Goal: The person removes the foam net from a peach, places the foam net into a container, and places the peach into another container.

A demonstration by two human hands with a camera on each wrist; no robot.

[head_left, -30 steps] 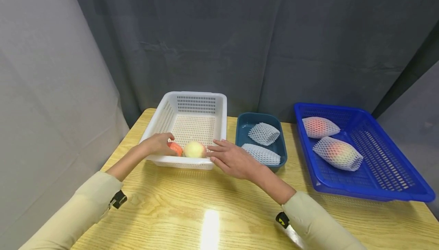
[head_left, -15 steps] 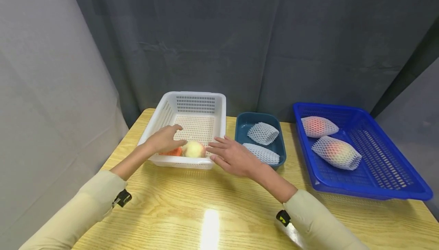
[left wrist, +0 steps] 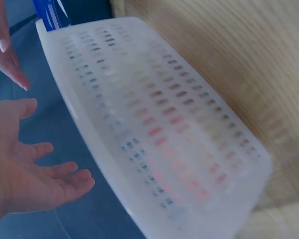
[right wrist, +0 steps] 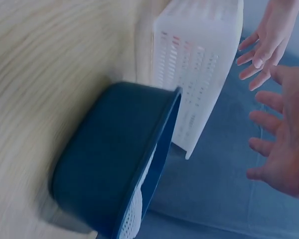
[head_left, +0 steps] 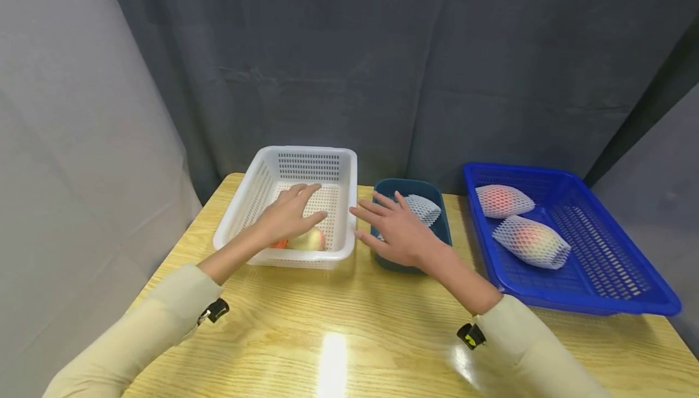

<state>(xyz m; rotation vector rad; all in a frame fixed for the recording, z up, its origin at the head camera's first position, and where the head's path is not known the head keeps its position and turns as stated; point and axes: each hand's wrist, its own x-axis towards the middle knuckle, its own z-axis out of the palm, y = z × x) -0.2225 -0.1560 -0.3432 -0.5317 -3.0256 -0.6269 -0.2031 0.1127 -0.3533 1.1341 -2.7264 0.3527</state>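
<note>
Above the front of the white basket (head_left: 232,216) hovers my left hand (head_left: 286,216), its fingers spread and holding nothing. Partly covered by that hand, a pale yellow peach (head_left: 310,240) and a red-orange fruit (head_left: 280,244) lie along the basket's front wall. My right hand (head_left: 401,231) is over the dark teal bin (head_left: 446,228), fingers spread and nothing held. White foam net sleeves (head_left: 425,209) lie in that bin, one largely hidden by the hand. In the left wrist view, reddish colour shows through the slots of the white basket (left wrist: 139,114).
At the right stands a blue basket (head_left: 611,304) with two fruits in foam nets, one net-wrapped fruit (head_left: 502,201) behind another net-wrapped peach (head_left: 532,242). All containers rest on a wooden table (head_left: 273,325). A dark curtain (head_left: 306,70) hangs behind the table.
My left hand has let go of the red-orange fruit, risen and moved right over the peach. My right hand has moved from the white basket's right rim to over the teal bin.
</note>
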